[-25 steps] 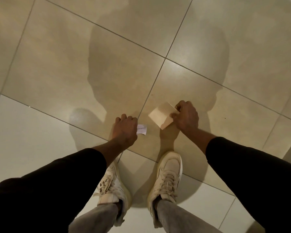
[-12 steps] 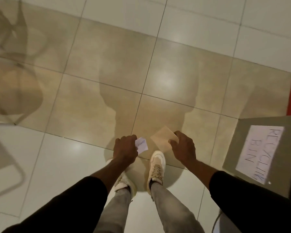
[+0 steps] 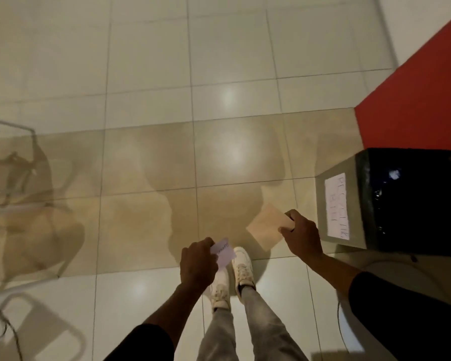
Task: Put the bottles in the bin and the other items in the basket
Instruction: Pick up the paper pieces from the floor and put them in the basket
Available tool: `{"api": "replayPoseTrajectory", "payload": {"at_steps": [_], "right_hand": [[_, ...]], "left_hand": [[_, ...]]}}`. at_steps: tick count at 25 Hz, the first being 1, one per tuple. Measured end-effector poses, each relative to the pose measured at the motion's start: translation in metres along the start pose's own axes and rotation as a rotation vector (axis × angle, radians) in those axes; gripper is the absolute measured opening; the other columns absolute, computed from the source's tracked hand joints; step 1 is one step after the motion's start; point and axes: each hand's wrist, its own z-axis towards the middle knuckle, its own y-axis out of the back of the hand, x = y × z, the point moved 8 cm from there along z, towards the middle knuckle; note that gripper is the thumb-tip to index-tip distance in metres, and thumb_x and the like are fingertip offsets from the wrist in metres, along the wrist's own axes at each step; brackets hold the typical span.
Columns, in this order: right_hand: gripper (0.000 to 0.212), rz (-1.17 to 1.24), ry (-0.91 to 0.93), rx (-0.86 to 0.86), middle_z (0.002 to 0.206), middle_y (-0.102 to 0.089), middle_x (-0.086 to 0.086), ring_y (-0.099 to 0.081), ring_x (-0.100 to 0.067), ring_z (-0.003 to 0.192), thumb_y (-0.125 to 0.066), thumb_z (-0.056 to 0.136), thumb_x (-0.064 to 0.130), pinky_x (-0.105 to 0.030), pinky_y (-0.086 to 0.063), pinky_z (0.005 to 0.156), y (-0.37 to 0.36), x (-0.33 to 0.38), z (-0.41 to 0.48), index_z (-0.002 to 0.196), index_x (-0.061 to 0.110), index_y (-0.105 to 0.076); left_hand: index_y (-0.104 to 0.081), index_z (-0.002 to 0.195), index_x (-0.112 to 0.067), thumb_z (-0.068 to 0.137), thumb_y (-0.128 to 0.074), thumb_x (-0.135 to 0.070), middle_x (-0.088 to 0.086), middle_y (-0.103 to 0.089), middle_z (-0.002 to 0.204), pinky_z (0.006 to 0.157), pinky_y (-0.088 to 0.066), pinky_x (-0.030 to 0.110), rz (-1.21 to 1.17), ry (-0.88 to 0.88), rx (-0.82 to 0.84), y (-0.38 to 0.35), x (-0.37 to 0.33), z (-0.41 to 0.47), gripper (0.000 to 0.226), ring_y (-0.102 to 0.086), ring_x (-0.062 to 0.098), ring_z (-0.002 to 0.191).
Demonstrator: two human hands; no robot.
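We stood on a tiled floor [image 3: 146, 157], our two white shoes [image 3: 241, 267] nearest us, toes pointing ahead. We counted two hands, each pinching one flat item. Our left hand [image 3: 198, 264] had its fingers closed on one small white slip [image 3: 225, 252] with writing we could not read; the slip stuck out to the right of the fist, just above the shoes, its long axis slanting up and away to the right. Our right hand [image 3: 301, 237] gripped one tan card [image 3: 267, 227] by its right edge, thumb and fingers closed on it. The card stood like a diamond, one corner pointing ahead, its long axis running from near right to far left, held clear of the floor.

Just right of that hand stood one grey bin [image 3: 349, 204] with a black liner [image 3: 412, 199] and one white label [image 3: 336, 207] on its near side; the lettering was blurred, perhaps "recycling bin". Behind the bin ran a red strip [image 3: 422, 100]. Far to the left stood one white metal frame [image 3: 16, 204], possibly a rack or chair.
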Motion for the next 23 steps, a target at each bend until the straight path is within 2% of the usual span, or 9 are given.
{"api": "replayPoseTrajectory", "payload": {"at_steps": [4, 7, 10, 11, 14, 16, 18, 21, 23], "right_hand": [[0.023, 0.093, -0.047, -0.143, 0.106, -0.075, -0.007, -0.072, -0.030, 0.090, -0.075, 0.091, 0.019, -0.045, -0.062, 0.075, 0.071, -0.009, -0.040, 0.110, 0.019, -0.062], [0.021, 0.082, -0.050, -0.188, 0.106, -0.075, -0.006, -0.072, -0.029, 0.090, -0.072, 0.093, 0.020, -0.044, -0.061, 0.075, 0.095, -0.018, -0.069, 0.111, 0.019, -0.063], [0.023, 0.136, -0.162, -0.293, 0.106, -0.076, -0.005, -0.072, -0.028, 0.093, -0.073, 0.092, 0.022, -0.043, -0.060, 0.077, 0.126, -0.046, -0.129, 0.113, 0.019, -0.065], [0.023, 0.146, -0.154, -0.278, 0.104, -0.076, -0.005, -0.072, -0.027, 0.092, -0.073, 0.091, 0.023, -0.042, -0.060, 0.077, 0.123, -0.045, -0.130, 0.113, 0.019, -0.066], [0.022, 0.257, -0.306, -0.385, 0.091, -0.076, 0.000, -0.070, -0.021, 0.080, -0.077, 0.087, 0.022, -0.036, -0.058, 0.069, 0.140, -0.072, -0.193, 0.105, 0.021, -0.065], [0.019, 0.270, -0.334, -0.456, 0.085, -0.075, 0.001, -0.069, -0.017, 0.072, -0.077, 0.088, 0.022, -0.031, -0.055, 0.066, 0.142, -0.081, -0.229, 0.101, 0.020, -0.063], [0.018, 0.258, -0.396, -0.528, 0.088, -0.077, -0.001, -0.073, -0.018, 0.076, -0.075, 0.092, 0.023, -0.028, -0.055, 0.066, 0.147, -0.093, -0.274, 0.105, 0.018, -0.064], [0.020, 0.348, -0.524, -0.655, 0.088, -0.077, 0.000, -0.071, -0.017, 0.074, -0.076, 0.093, 0.027, -0.017, -0.044, 0.058, 0.155, -0.115, -0.331, 0.106, 0.015, -0.068], [0.021, 0.382, -0.547, -0.714, 0.081, -0.074, 0.003, -0.068, -0.013, 0.068, -0.078, 0.091, 0.031, -0.019, -0.045, 0.056, 0.162, -0.121, -0.354, 0.100, 0.014, -0.070]], "left_hand": [[-0.067, 0.098, -0.023, 0.091, -0.065, -0.020, 0.002, -0.075, 0.092, 0.079, -0.051, 0.038, 0.081, -0.177, -0.022, 0.022, -0.071, -0.022, 0.008, -0.070, 0.030, 0.089], [-0.067, 0.096, -0.024, 0.090, -0.067, -0.020, 0.001, -0.074, 0.088, 0.078, -0.052, 0.039, 0.115, -0.254, -0.047, 0.034, -0.104, -0.029, 0.007, -0.070, 0.030, 0.086], [-0.069, 0.096, -0.023, 0.085, -0.072, -0.021, 0.001, -0.074, 0.086, 0.074, -0.054, 0.037, 0.174, -0.403, -0.003, 0.035, -0.150, -0.054, 0.012, -0.068, 0.028, 0.080], [-0.070, 0.096, -0.023, 0.083, -0.073, -0.021, 0.001, -0.073, 0.085, 0.074, -0.055, 0.037, 0.158, -0.397, -0.007, 0.036, -0.147, -0.050, 0.014, -0.068, 0.027, 0.078], [-0.072, 0.094, -0.023, 0.079, -0.078, -0.021, 0.001, -0.074, 0.083, 0.068, -0.057, 0.036, 0.182, -0.539, 0.032, 0.035, -0.177, -0.075, 0.016, -0.068, 0.026, 0.074], [-0.074, 0.093, -0.021, 0.077, -0.083, -0.019, 0.001, -0.075, 0.085, 0.064, -0.055, 0.034, 0.179, -0.580, 0.046, 0.034, -0.188, -0.084, 0.018, -0.068, 0.025, 0.074], [-0.072, 0.086, -0.018, 0.076, -0.084, -0.017, 0.001, -0.074, 0.081, 0.060, -0.050, 0.032, 0.204, -0.657, 0.059, 0.035, -0.203, -0.107, 0.016, -0.066, 0.026, 0.072], [-0.064, 0.079, -0.016, 0.076, -0.079, -0.020, -0.002, -0.069, 0.075, 0.057, -0.045, 0.031, 0.225, -0.705, 0.130, 0.025, -0.220, -0.134, 0.016, -0.061, 0.024, 0.068], [-0.063, 0.079, -0.018, 0.079, -0.081, -0.021, -0.007, -0.065, 0.073, 0.058, -0.042, 0.028, 0.242, -0.705, 0.152, 0.021, -0.233, -0.146, 0.018, -0.060, 0.020, 0.068]]}}
